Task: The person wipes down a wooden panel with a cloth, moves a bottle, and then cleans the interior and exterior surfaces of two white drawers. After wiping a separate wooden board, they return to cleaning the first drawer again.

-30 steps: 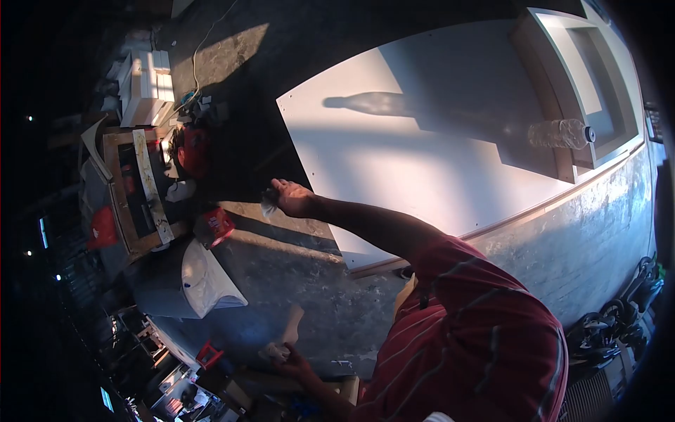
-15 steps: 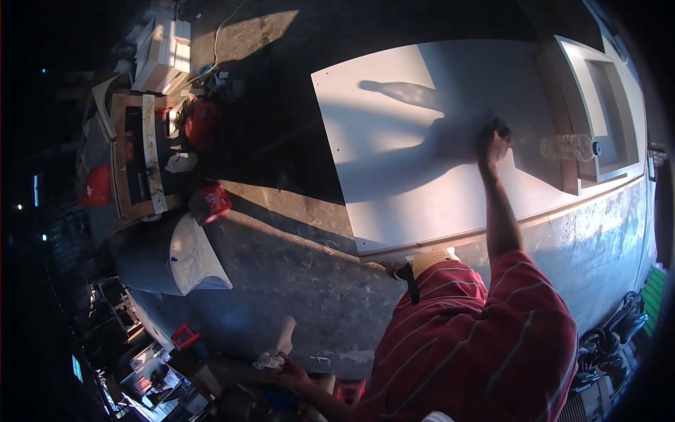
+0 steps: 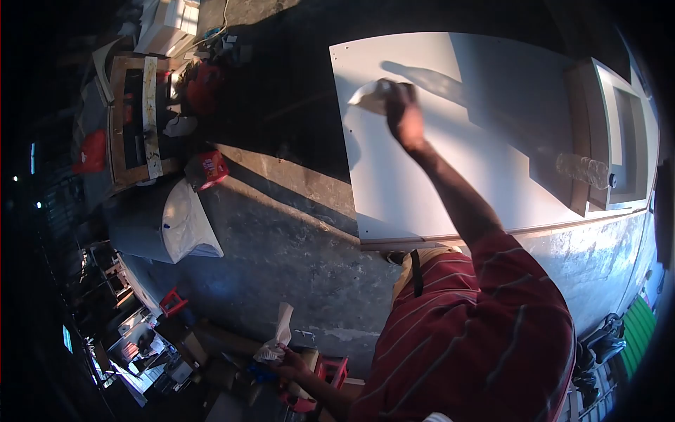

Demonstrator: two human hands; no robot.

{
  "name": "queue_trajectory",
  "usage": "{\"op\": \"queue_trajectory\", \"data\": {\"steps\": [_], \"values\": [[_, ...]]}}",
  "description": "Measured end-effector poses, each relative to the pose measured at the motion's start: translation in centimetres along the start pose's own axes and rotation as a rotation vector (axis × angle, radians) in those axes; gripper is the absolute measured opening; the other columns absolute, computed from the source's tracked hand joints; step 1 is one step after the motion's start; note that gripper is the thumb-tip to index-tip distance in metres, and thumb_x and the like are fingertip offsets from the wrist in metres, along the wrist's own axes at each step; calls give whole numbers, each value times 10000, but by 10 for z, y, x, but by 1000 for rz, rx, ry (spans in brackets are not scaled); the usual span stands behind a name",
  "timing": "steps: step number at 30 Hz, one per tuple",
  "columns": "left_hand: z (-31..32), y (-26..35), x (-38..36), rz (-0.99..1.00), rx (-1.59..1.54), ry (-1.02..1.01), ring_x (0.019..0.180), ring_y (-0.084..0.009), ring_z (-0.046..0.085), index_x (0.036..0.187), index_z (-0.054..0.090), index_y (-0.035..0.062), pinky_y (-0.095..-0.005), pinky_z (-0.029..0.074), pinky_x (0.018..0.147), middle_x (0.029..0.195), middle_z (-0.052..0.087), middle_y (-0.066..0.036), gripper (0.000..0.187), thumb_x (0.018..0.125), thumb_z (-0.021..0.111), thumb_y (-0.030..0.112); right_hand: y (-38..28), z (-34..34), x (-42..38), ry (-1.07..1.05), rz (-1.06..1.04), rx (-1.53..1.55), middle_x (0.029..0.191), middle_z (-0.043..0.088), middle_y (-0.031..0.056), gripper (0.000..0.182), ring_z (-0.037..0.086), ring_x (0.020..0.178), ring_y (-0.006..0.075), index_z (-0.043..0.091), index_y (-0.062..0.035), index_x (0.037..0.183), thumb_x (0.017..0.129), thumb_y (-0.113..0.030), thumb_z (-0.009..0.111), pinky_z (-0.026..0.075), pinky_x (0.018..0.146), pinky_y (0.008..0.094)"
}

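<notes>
My right hand point(image 3: 406, 123) is stretched out over the far left part of a large white panel point(image 3: 422, 190). Its fingers are closed on a white cloth point(image 3: 369, 97), blurred by motion, which seems to touch the surface. Low on the left, my left hand point(image 3: 292, 364) grips a crumpled whitish piece point(image 3: 275, 344), cloth or paper, with a narrow end sticking up. A clear plastic bottle point(image 3: 582, 171) with a dark cap is at the panel's right end.
Beside the bottle is a white box-like frame point(image 3: 598, 141). On the floor to the left are a white sack point(image 3: 186, 225), a red packet point(image 3: 211, 169) and a wooden frame point(image 3: 119, 148). A red stool point(image 3: 330, 376) is near my left arm.
My right hand has swept left across the panel, and the white cloth now shows in it. My left hand keeps its hold on the whitish piece. The whole view has shifted slightly.
</notes>
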State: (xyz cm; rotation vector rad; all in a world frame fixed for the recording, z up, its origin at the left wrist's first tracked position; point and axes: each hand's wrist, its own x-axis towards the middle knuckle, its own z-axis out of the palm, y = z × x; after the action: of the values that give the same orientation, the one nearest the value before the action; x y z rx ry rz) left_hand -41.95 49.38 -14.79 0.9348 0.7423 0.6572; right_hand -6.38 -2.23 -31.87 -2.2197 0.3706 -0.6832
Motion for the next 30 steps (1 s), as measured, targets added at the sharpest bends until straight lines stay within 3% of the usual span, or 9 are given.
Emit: {"op": "queue_trajectory", "data": {"steps": [5,9,11,13,14,16,20,27,30], "values": [[-34,26,-18,79,54,98,1018,-242,552,1178,499,51,-392,479,885,1145,562,-98,369,880,499,268,142,-138,38,481,231,-471,1045,565,78,304,487,918,288,541,-116,1131,843,-198,495,426,831,357],[-41,39,-39,189,215,139,1034,-207,526,1143,498,22,-351,476,884,1147,540,-105,414,836,576,289,224,-106,24,-95,-24,-1269,1031,568,81,268,513,884,298,553,-108,1067,833,-188,448,436,752,403],[-41,33,-41,263,410,118,1096,-235,502,1198,482,40,-385,472,907,1219,505,-96,380,875,486,241,150,-22,21,331,-11,-58,947,557,133,249,523,819,279,542,-47,1012,872,-239,469,423,696,383],[-26,29,-42,197,253,208,1083,-239,510,1198,482,46,-383,469,909,1209,512,-104,389,868,501,251,26,26,27,-9,585,70,976,537,198,323,512,885,313,502,5,1039,892,-278,449,405,734,414],[-22,28,-39,194,255,198,1083,-239,510,1198,482,46,-383,469,909,1209,512,-104,389,868,501,251,33,97,-2,137,-190,-459,956,547,209,305,515,890,323,501,20,973,880,-264,441,397,732,440],[-12,18,-29,101,101,72,1064,-239,521,1184,490,52,-385,465,908,1196,521,-105,378,860,526,244,-2,178,-23,276,-308,-392,868,559,193,236,546,772,300,501,25,951,846,-180,446,434,616,448],[11,10,-9,25,100,-207,1046,-237,527,1167,501,62,-397,450,910,1179,533,-97,364,858,536,251,-54,157,-14,-827,-416,151,939,564,220,237,616,734,311,510,-38,1044,866,-168,424,528,589,372],[178,-60,5,-142,147,-479,1107,-249,487,1163,490,-1,-406,429,939,1217,488,-141,366,884,454,234,100,-107,71,365,100,17,886,568,145,250,545,865,314,587,-65,1052,819,-121,514,419,831,358],[275,-120,10,-119,308,-579,1062,-262,507,1137,494,-9,-426,490,854,1180,493,-141,336,871,472,194,228,-210,85,475,145,-536,977,614,155,283,566,895,314,601,-52,1057,814,-176,529,454,797,383]]}}
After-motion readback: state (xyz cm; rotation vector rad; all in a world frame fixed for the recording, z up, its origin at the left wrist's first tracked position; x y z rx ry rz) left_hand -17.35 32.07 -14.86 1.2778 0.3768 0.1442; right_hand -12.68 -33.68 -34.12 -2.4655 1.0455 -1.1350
